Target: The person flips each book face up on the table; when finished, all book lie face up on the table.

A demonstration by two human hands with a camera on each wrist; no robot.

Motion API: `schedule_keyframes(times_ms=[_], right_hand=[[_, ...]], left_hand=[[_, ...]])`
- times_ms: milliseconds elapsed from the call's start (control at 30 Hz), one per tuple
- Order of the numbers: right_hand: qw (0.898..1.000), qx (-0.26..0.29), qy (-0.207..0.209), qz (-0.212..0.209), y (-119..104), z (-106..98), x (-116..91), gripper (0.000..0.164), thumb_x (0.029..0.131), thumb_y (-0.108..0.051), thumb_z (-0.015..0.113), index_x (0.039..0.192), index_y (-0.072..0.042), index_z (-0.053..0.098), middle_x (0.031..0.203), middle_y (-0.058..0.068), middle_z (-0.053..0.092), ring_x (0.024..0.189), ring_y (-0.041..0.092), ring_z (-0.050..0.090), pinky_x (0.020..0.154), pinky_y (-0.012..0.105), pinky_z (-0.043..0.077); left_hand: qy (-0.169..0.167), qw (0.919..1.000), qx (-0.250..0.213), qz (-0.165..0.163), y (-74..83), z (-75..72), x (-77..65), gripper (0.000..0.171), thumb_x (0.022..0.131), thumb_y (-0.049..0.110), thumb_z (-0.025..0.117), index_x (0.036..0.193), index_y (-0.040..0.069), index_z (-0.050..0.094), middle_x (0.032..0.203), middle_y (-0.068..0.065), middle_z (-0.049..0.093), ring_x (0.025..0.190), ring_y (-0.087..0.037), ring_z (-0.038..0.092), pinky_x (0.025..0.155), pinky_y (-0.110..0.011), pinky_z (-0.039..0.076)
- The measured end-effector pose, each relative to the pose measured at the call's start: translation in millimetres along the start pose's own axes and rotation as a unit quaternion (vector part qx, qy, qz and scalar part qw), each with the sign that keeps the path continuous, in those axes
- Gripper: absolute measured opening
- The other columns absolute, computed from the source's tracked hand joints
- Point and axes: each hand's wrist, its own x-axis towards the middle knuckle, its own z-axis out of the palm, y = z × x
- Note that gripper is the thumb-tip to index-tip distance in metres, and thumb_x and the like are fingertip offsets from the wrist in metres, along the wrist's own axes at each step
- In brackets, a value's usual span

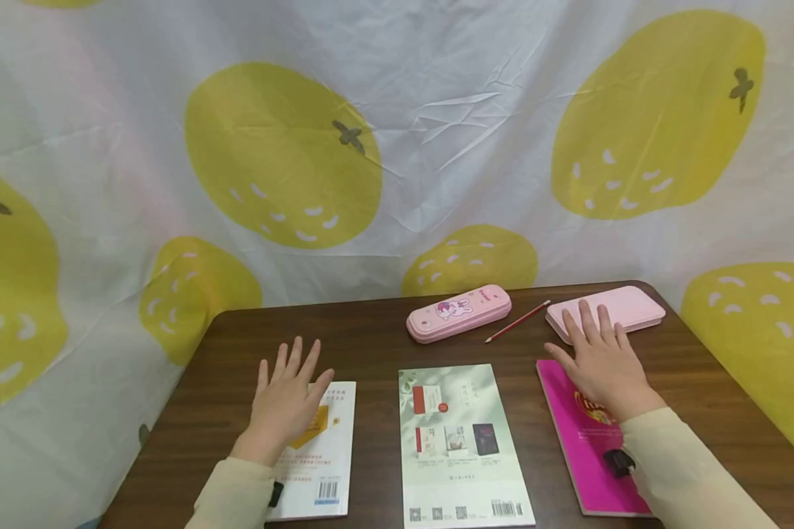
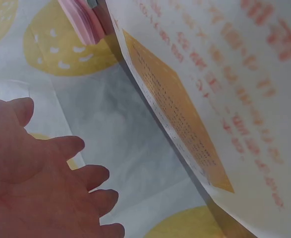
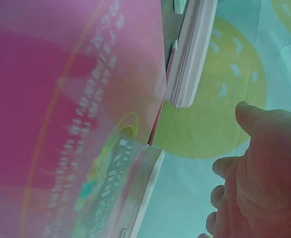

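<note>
My left hand (image 1: 283,408), fingers spread, is held above a white book (image 1: 331,455) with an orange panel and a barcode. In the left wrist view a gap shows between the palm and the white cover. My right hand (image 1: 605,364) spreads its fingers over a magenta book (image 1: 572,448), its fingertips overlapping a plain pink case (image 1: 635,308) in the head view. Neither hand holds anything. Between them lies a pale green book (image 1: 463,448) with small pictures of books on its cover.
Toward the back of the brown table (image 1: 370,330) lies a pink pencil case (image 1: 459,312) with a rabbit print. A red pencil (image 1: 517,322) lies between the two cases. Behind the table hangs a white curtain (image 1: 397,147) printed with yellow fruit.
</note>
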Motion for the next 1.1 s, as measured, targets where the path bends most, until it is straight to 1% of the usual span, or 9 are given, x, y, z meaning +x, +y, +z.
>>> schedule_keyframes(times_ms=[233,433,567,667,767,833,900,1000,1100], right_hand=[[1.000,0.011,0.009,-0.001,0.7,2.1,-4.0,0.088,0.104,-0.064,0.035,0.162,0.000,0.021,0.169,0.031,0.003,0.154,0.056,-0.010,0.121,0.071,-0.003],[1.000,0.003,0.009,0.001,-0.1,1.9,-4.7,0.089,0.104,-0.065,0.035,0.163,0.000,0.021,0.169,0.031,0.003,0.154,0.055,-0.010,0.121,0.070,-0.005],[1.000,0.001,0.011,-0.008,-1.4,2.5,-4.0,0.085,0.104,-0.058,0.044,0.162,0.000,0.022,0.169,0.031,0.003,0.154,0.055,-0.011,0.121,0.071,-0.002],[1.000,-0.001,0.018,-0.024,-5.5,4.0,-2.9,0.083,0.102,-0.052,0.054,0.163,-0.005,0.023,0.169,0.031,0.007,0.155,0.055,-0.008,0.121,0.071,0.002],[0.999,-0.010,0.029,-0.042,-14.1,5.5,-0.9,0.081,0.100,-0.048,0.060,0.162,-0.008,0.028,0.168,0.031,0.016,0.155,0.055,0.003,0.121,0.071,0.010],[0.998,-0.011,0.033,-0.054,-23.3,5.5,0.9,0.077,0.099,-0.043,0.063,0.160,-0.006,0.035,0.165,0.031,0.025,0.153,0.055,0.017,0.120,0.070,0.018],[0.997,-0.005,0.034,-0.067,-33.7,6.4,3.6,0.071,0.098,-0.040,0.066,0.155,-0.004,0.043,0.160,0.030,0.037,0.148,0.053,0.033,0.116,0.068,0.030],[0.996,0.017,0.029,-0.083,-51.7,8.4,9.0,0.061,0.097,-0.036,0.070,0.147,-0.005,0.055,0.150,0.026,0.054,0.137,0.046,0.052,0.107,0.063,0.045],[0.994,0.041,0.022,-0.097,-68.6,13.5,12.7,0.052,0.096,-0.034,0.071,0.140,-0.007,0.062,0.141,0.018,0.063,0.129,0.039,0.061,0.101,0.059,0.050]], left_hand=[[0.002,1.0000,0.005,-0.005,-0.6,0.8,-2.7,0.071,0.107,0.063,0.025,0.166,0.026,0.006,0.174,-0.011,-0.002,0.161,-0.038,-0.006,0.124,-0.066,-0.005],[0.010,0.9999,0.008,-0.008,-2.0,0.6,-4.6,0.073,0.107,0.064,0.024,0.166,0.025,0.006,0.174,-0.012,-0.002,0.161,-0.039,-0.006,0.125,-0.065,-0.004],[0.006,0.9999,0.008,-0.011,-2.3,0.3,-6.5,0.075,0.106,0.067,0.021,0.166,0.024,0.007,0.174,-0.013,-0.002,0.160,-0.039,-0.005,0.125,-0.065,-0.004],[-0.002,1.0000,-0.005,-0.006,-1.8,-0.4,-8.0,0.076,0.106,0.066,0.021,0.166,0.022,0.007,0.174,-0.014,-0.001,0.160,-0.040,-0.004,0.124,-0.066,-0.002],[-0.011,0.9994,-0.031,0.007,-0.8,-1.6,-9.3,0.075,0.108,0.060,0.028,0.167,0.018,0.008,0.173,-0.016,0.000,0.159,-0.043,-0.002,0.124,-0.067,0.004],[-0.021,0.9986,-0.048,0.011,-0.3,-3.2,-11.5,0.076,0.109,0.054,0.038,0.167,0.016,0.008,0.173,-0.017,0.001,0.159,-0.044,0.000,0.123,-0.068,0.008],[-0.035,0.9977,-0.057,0.010,-0.7,-5.5,-14.7,0.080,0.107,0.048,0.050,0.167,0.014,0.010,0.173,-0.019,0.004,0.158,-0.045,0.003,0.121,-0.069,0.017],[-0.051,0.9970,-0.058,0.008,-2.2,-10.4,-21.7,0.084,0.100,0.039,0.067,0.165,0.010,0.021,0.171,-0.023,0.013,0.155,-0.048,0.018,0.113,-0.069,0.034],[-0.057,0.9969,-0.054,0.006,-3.5,-12.1,-29.0,0.079,0.094,0.032,0.076,0.159,0.008,0.038,0.165,-0.026,0.029,0.148,-0.049,0.036,0.106,-0.067,0.043]])
